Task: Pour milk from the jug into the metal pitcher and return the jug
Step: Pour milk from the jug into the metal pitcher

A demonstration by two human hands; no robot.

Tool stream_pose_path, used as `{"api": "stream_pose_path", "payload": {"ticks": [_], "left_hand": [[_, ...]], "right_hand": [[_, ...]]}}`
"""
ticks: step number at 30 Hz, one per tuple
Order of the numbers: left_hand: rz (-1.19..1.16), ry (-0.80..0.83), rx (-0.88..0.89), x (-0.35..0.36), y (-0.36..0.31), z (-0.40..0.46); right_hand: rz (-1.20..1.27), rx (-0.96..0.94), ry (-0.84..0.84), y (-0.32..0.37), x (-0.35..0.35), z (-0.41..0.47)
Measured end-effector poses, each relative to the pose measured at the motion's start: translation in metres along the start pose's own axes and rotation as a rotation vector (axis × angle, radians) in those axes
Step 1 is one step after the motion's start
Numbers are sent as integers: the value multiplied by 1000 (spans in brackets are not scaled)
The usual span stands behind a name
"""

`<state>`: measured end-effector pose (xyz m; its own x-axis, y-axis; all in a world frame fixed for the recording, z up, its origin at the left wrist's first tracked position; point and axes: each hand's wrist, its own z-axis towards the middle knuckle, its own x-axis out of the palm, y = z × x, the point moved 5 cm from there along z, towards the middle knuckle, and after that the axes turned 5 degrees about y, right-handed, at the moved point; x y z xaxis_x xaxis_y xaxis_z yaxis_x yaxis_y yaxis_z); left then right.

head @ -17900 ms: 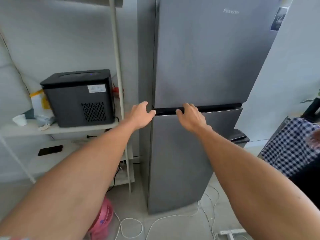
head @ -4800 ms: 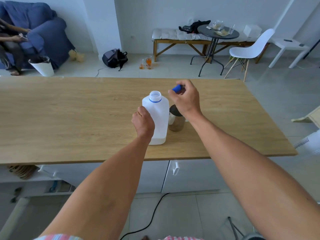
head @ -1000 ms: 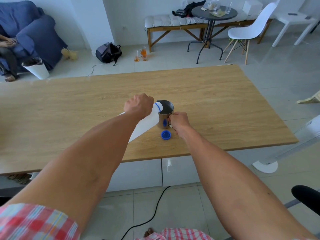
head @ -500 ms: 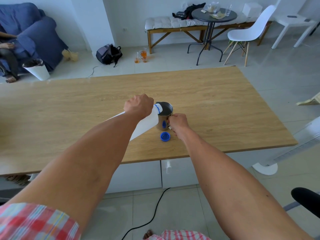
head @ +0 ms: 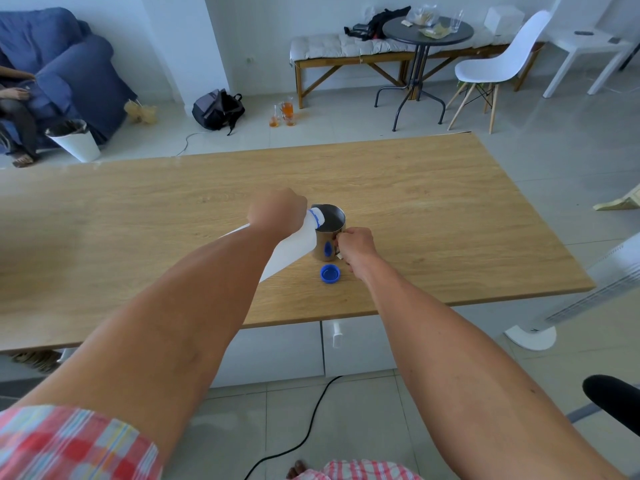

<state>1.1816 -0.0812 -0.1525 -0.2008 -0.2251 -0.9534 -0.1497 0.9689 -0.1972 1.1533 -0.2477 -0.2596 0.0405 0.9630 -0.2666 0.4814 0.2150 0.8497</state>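
Armchair (head: pixel 65 74): blue, far left by the wall; a seated person's arm and legs show at the frame's edge.
Bin (head: pixel 74 140): white, on the floor in front of the armchair.
Backpack (head: pixel 217 110): dark, on the floor against the white pillar.
Tabletop (head: pixel 138 216): light wood, running the width of the view.
Left hand (head: pixel 277 213): its grip is closed round the upper part of the jug, knuckles up.
Jug (head: pixel 301 242): white plastic with a blue neck ring, uncapped and lifted off the tabletop, tipped down to the right so its mouth sits over the pitcher's rim. No stream of milk can be made out.
Pitcher (head: pixel 329 233): metal, upright on the tabletop near the middle, just right of the jug.
Cap (head: pixel 329 274): blue, lying open side up on the tabletop just in front of the pitcher.
Right hand (head: pixel 356 245): its grip is curled at the pitcher's right side, where the handle sits.
Round table (head: pixel 427 32): dark, beyond the tabletop, with glasses and wrappers on it.
Chair (head: pixel 498 64): white with wooden legs, beside the round table.
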Motion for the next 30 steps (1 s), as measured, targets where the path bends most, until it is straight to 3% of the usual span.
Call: {"api": "stream_pose_path", "payload": {"ticks": [30], "left_hand": [[45,14,17,-2,-5,6]], "right_hand": [[32,10,6,-3,1,4]]}}
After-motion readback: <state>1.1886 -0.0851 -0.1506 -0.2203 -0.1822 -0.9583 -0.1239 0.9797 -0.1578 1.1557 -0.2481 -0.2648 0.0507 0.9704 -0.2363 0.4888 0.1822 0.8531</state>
